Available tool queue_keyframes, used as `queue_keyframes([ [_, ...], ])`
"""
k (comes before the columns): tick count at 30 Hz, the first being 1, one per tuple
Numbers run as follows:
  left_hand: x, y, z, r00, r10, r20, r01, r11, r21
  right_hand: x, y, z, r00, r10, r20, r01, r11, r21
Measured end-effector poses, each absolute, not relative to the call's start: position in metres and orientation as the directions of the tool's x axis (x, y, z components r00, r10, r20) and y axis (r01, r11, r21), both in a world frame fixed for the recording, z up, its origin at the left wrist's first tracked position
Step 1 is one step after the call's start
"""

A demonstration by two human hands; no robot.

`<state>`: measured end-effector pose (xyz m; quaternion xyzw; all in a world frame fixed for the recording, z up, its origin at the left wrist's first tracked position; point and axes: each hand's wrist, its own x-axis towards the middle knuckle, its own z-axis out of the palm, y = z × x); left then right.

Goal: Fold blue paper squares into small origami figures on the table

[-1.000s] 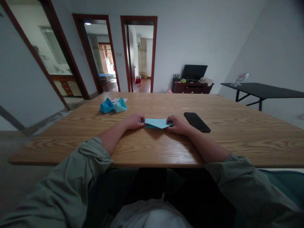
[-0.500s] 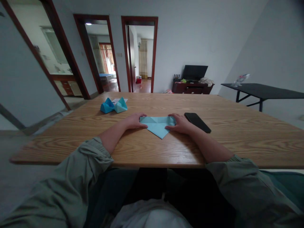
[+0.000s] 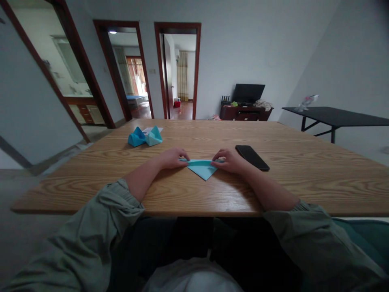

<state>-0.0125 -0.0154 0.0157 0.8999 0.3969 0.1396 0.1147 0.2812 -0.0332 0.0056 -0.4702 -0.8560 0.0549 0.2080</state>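
A light blue sheet of folding paper (image 3: pixel 203 170) lies on the wooden table (image 3: pixel 188 196) before me, its pointed corner toward me. Its far edge is turned over in a narrow strip. My left hand (image 3: pixel 174 158) pinches the left end of that strip between thumb and fingers. At the right end, my right hand (image 3: pixel 228 160) pinches the strip in the same way. Both ends of the paper are partly hidden by my fingers.
Two folded paper shapes, a darker blue one (image 3: pixel 136 137) and a light blue one (image 3: pixel 154 136), stand at the back left, with a printed paper slip behind. A black phone (image 3: pixel 252 157) lies right of my right hand. A black table (image 3: pixel 337 116) stands beyond.
The far part of the paper has been folded over toward me, so the sheet now looks shorter. Both hands have shifted slightly nearer to me, with fingers drawn in along the fold.
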Motion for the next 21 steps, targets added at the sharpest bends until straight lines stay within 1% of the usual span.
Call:
queue_keyframes([
  [2,-0.013,-0.016,0.016,0.672,0.726,0.149,0.66,-0.677,0.327,0.28,-0.035,0.009,-0.496,0.833,0.246,0.769,0.553,-0.322],
  [4,-0.012,-0.015,0.017,0.687,0.714,0.133,0.642,-0.683,0.349,0.278,-0.036,0.012,-0.51,0.833,0.215,0.766,0.554,-0.326],
  [7,-0.011,-0.013,0.019,0.672,0.731,0.119,0.66,-0.664,0.351,0.278,-0.033,0.014,-0.491,0.847,0.206,0.794,0.532,-0.294],
  [10,-0.011,-0.009,0.023,0.622,0.779,0.078,0.713,-0.605,0.353,0.278,-0.029,0.015,-0.434,0.878,0.199,0.835,0.476,-0.277],
  [13,-0.013,-0.004,0.025,0.565,0.825,-0.023,0.756,-0.506,0.417,0.278,-0.027,0.016,-0.38,0.912,0.156,0.859,0.411,-0.307],
  [15,-0.015,-0.001,0.027,0.539,0.838,-0.083,0.777,-0.456,0.435,0.277,-0.026,0.018,-0.347,0.931,0.116,0.874,0.366,-0.319],
  [18,-0.015,0.0,0.03,0.522,0.844,-0.122,0.796,-0.431,0.424,0.278,-0.024,0.021,-0.304,0.95,0.067,0.889,0.308,-0.339],
  [21,-0.015,0.0,0.034,0.54,0.832,-0.126,0.795,-0.455,0.401,0.282,-0.022,0.022,-0.311,0.95,-0.004,0.867,0.282,-0.41],
])
